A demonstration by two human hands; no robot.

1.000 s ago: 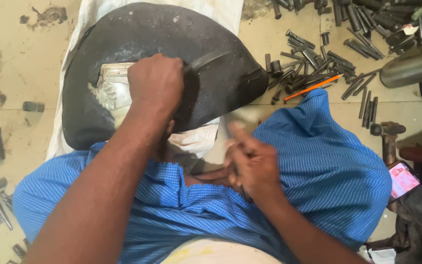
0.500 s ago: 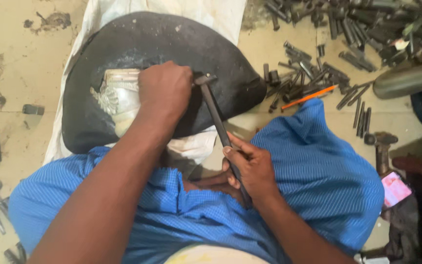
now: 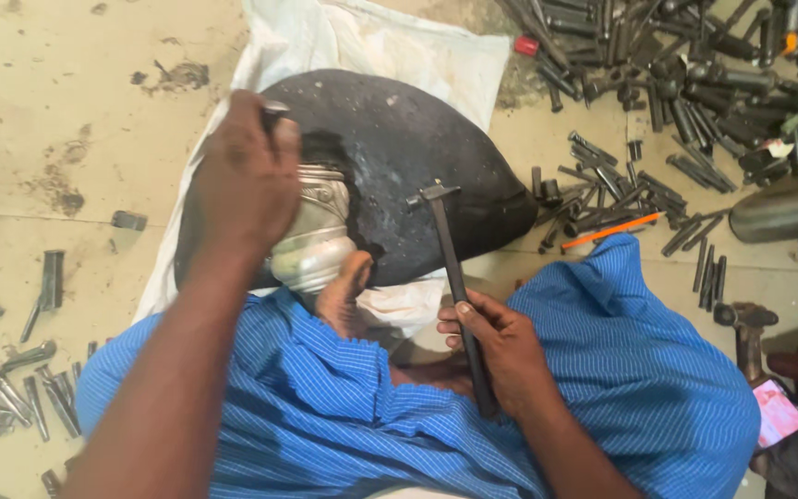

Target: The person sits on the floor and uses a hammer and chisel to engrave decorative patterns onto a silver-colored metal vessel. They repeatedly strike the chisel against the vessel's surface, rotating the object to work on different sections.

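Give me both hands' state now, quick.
Left hand: closed on a punch over the metal piece.
Right hand: closed on the hammer.

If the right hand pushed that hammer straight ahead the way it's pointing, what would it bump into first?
Probably the big black domed block. The right hand holds the hammer with its head over that dark surface, so the block comes first. How high the head is above it is hard to judge from this view.
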